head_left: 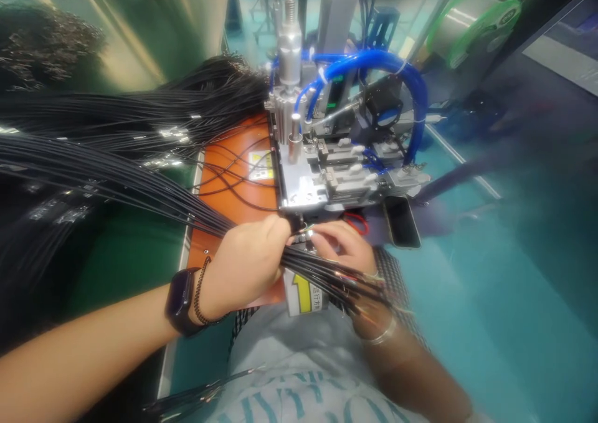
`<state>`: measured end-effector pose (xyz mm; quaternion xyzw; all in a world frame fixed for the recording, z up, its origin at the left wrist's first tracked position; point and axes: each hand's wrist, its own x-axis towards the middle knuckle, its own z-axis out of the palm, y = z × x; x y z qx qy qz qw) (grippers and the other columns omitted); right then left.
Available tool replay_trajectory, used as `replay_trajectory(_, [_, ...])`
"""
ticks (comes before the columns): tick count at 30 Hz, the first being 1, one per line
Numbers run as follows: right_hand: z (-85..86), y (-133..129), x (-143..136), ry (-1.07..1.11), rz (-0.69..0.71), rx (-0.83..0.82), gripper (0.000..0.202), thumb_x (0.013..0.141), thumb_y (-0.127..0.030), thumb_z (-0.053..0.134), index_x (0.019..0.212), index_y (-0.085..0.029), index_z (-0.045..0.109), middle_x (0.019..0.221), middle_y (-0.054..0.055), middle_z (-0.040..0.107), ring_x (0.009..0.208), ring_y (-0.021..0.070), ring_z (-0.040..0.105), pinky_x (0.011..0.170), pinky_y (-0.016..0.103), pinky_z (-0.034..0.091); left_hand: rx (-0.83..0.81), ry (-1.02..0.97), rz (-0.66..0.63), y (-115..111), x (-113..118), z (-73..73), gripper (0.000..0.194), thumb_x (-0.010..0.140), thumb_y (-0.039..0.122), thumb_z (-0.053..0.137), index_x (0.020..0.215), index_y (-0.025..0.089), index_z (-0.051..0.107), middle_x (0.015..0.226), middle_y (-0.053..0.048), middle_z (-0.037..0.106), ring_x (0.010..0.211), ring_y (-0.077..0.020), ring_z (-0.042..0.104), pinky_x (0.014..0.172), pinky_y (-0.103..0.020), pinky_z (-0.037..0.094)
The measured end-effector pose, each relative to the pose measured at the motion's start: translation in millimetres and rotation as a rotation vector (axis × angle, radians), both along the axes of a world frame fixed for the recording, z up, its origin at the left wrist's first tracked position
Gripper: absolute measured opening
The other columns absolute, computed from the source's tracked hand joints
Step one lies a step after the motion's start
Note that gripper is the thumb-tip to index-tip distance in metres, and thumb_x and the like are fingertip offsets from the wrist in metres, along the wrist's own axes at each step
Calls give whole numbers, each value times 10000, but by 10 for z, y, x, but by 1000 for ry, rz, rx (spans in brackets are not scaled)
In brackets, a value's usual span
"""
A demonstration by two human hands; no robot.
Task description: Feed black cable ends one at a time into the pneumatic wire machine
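Note:
My left hand (252, 264) is closed around a bundle of black cables (322, 273) in front of the machine. The bundle runs in from the left, and its stripped ends with thin coloured wires spread out past my fist, over my right wrist. My right hand (346, 243) pinches a thin wire end (308, 228) between thumb and fingertips, close to the machine's front. Just above both hands stands the metal press machine (299, 183) with its upright cylinder. The exact contact between wire and machine is too small to make out.
More black cables (140, 111) lie heaped at the left. The machine sits on an orange board (233, 192). Blue hoses (415, 93) arch over it. A phone (402, 222) rests at its right, and a green-rimmed spool (474, 27) hangs behind. Loose cables (200, 395) lie near my lap.

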<state>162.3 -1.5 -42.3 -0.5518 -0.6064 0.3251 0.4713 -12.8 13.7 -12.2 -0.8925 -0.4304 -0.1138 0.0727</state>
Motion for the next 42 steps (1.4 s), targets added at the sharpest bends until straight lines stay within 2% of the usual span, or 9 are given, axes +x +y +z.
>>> replay_trajectory(6, [18,-3,-28,10,2,43,123,813,-172,604,708,-203,659,729,17,657,706,159,601,655,283,486,-14,8,-17,-10,0,-10,45,828,173,456,794,197,438,670,7,474,561,-166,446,503,-301,297])
replay_trajectory(10, [-23,29,6,-16,144,49,102,805,-152,608,783,-214,687,803,21,686,772,165,619,717,294,495,-36,29,-13,-12,-1,-29,58,802,162,475,780,201,437,659,13,464,559,-170,448,493,-308,293])
replay_trajectory(14, [-49,83,35,-43,154,66,105,820,-179,603,812,-221,699,815,28,706,782,173,625,710,304,501,-86,43,-53,4,-3,-6,73,814,155,450,762,204,462,668,11,477,588,-168,465,500,-303,292])
replay_trajectory(20, [-74,167,142,-305,327,262,134,856,-174,560,823,-221,681,797,17,704,776,174,591,780,344,462,-184,113,-139,52,-34,61,251,847,112,413,1008,210,579,976,-45,583,824,-185,547,610,-298,385])
replay_trajectory(22, [-81,172,165,-294,250,198,112,846,-203,587,779,-222,675,771,19,695,763,179,590,751,340,462,-139,82,-162,65,-48,17,315,848,95,399,1093,184,576,935,-63,591,811,-187,542,628,-305,398])
replay_trajectory(25, [-87,169,198,-197,134,-48,115,802,-263,644,700,-210,654,716,15,669,706,173,585,662,311,457,-11,8,-197,81,-58,-96,331,871,107,387,1143,160,568,854,-62,598,752,-178,525,622,-306,396])
replay_trajectory(30, [-118,200,284,-4,272,-394,126,825,-273,578,761,-177,628,768,10,649,687,146,575,619,269,439,9,32,-183,83,-28,-179,300,904,186,437,1173,241,559,850,-31,597,704,-160,502,591,-298,360])
replay_trajectory(37, [-137,246,282,139,274,-446,106,802,-223,571,711,-182,607,735,-5,610,712,141,555,680,262,453,-13,97,-181,73,4,-143,300,914,216,427,1190,231,544,858,-40,591,708,-158,498,571,-303,326])
replay_trajectory(42, [-210,251,247,242,199,-491,105,755,-207,585,652,-187,592,675,-24,570,666,130,518,624,240,421,-20,109,-195,75,13,-127,292,908,210,433,1173,199,554,857,-47,590,732,-168,504,589,-311,344])
